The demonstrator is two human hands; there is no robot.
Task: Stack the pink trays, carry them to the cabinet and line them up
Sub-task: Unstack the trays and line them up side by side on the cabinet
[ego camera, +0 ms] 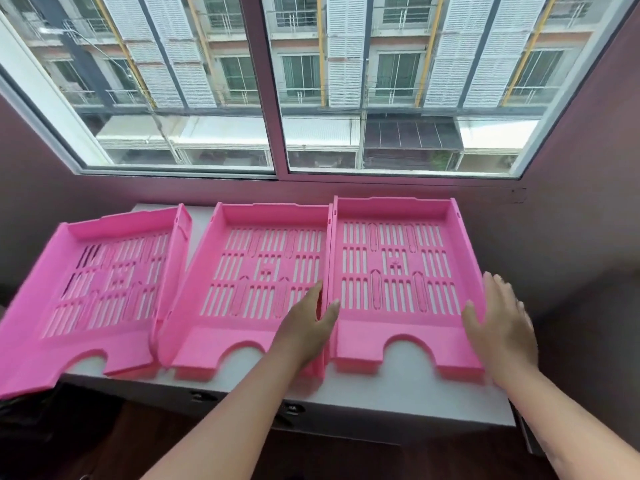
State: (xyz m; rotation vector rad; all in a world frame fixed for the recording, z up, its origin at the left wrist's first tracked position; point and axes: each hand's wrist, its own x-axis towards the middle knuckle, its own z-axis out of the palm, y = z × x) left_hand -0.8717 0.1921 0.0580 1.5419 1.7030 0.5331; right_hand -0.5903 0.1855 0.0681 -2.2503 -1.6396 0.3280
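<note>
Three pink trays lie in a row on the white cabinet top (pixel 398 393) under the window (pixel 277 98). The right tray (pixel 394 271) sits at the right end, touching the middle tray (pixel 263 271); the left tray (pixel 100 278) overhangs the front left corner. They look light, stiff and slotted, best gripped by the side walls. The left hand (pixel 308 323) and right hand (pixel 502 323) flank the right tray, fingers spread open, holding nothing. The touching middle tray crowds the left hand.
</note>
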